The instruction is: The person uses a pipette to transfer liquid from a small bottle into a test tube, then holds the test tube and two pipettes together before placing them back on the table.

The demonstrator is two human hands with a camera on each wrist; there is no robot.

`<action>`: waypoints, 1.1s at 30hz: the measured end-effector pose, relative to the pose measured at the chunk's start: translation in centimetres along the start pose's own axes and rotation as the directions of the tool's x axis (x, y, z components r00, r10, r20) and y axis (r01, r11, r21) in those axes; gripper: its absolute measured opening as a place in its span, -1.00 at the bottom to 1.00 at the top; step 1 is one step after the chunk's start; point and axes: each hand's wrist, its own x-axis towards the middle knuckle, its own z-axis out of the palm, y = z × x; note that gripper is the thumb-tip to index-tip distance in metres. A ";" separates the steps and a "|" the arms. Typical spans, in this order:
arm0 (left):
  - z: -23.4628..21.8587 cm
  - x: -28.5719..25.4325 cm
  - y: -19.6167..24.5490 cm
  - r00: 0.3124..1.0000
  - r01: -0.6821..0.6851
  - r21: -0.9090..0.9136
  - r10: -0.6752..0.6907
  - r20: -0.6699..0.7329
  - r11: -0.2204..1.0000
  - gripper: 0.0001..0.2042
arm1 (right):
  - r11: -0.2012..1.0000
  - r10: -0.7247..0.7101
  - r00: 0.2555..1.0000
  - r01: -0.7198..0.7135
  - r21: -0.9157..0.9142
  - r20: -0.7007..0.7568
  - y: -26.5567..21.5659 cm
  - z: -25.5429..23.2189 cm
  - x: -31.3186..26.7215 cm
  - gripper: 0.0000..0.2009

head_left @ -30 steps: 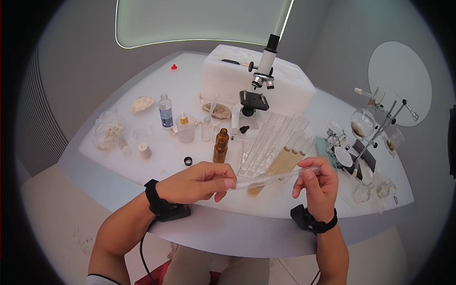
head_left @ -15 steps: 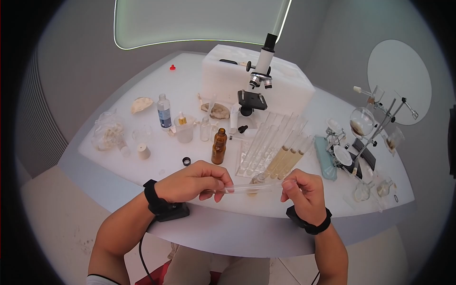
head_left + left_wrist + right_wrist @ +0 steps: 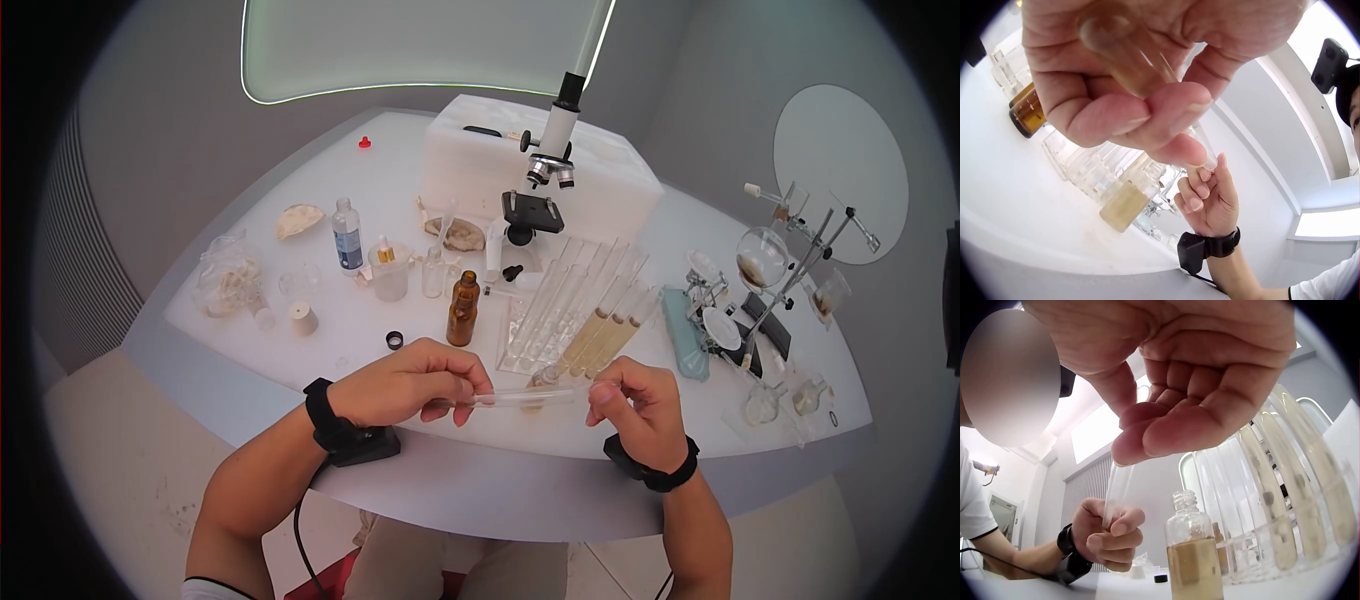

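In the head view a clear tube (image 3: 530, 397) lies nearly level between the hands. My left hand (image 3: 408, 385) grips its left end; in the left wrist view its rounded end (image 3: 1110, 37) sits among the curled fingers. My right hand (image 3: 642, 412) is beside the far end, thumb and fingers loosely bent, with a small gap in the head view. Below the tube stands an uncapped clear bottle of yellowish liquid (image 3: 1194, 565). A rack holds several long tubes, some with cloudy liquid (image 3: 597, 340). An open brown bottle (image 3: 462, 312) stands behind the left hand.
A black cap (image 3: 395, 340) and a white stopper (image 3: 302, 319) lie at left, near a labelled bottle (image 3: 347, 238) and a beaker (image 3: 390, 277). A microscope (image 3: 545, 170) stands at the back. At right are a balance (image 3: 722, 328) and a flask on a stand (image 3: 762, 257).
The tube has levelled out and its right end has come away from my right fingers. My right hand has moved left and slightly down, while my left hand has barely moved.
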 end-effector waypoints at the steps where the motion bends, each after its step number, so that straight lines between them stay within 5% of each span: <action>1: 0.0 0.0 0.0 1.000 0.005 -0.001 -0.005 -0.007 1.000 -0.77 | 1.000 0.009 1.000 -0.009 0.021 -0.009 0.0 0.0 0.0 -0.81; 9: 0.1 0.1 0.0 1.000 -0.005 0.012 0.005 -0.021 1.000 -0.76 | 0.989 0.021 0.996 -0.008 0.145 -0.084 0.2 0.1 -0.1 -0.85; 15: 0.2 0.0 0.1 0.999 0.010 0.048 -0.008 -0.052 0.999 -0.72 | 0.957 0.016 0.961 0.065 0.281 -0.276 0.6 -0.8 0.4 -0.84; 21: 0.2 0.0 -0.1 0.993 0.003 0.006 -0.003 -0.116 1.000 -0.71 | 0.867 0.138 0.807 0.182 0.464 -0.575 0.1 -2.4 1.0 -0.77; 25: 0.2 -0.1 0.2 0.987 -0.017 -0.009 0.015 -0.162 1.000 -0.67 | 0.881 0.107 0.762 0.225 0.416 -0.638 -0.1 -3.0 1.1 -0.77; 33: 0.2 -0.1 0.4 0.981 -0.018 -0.032 0.011 -0.195 0.999 -0.66 | 0.934 0.059 0.799 0.167 0.315 -0.598 0.3 -2.3 1.1 -0.80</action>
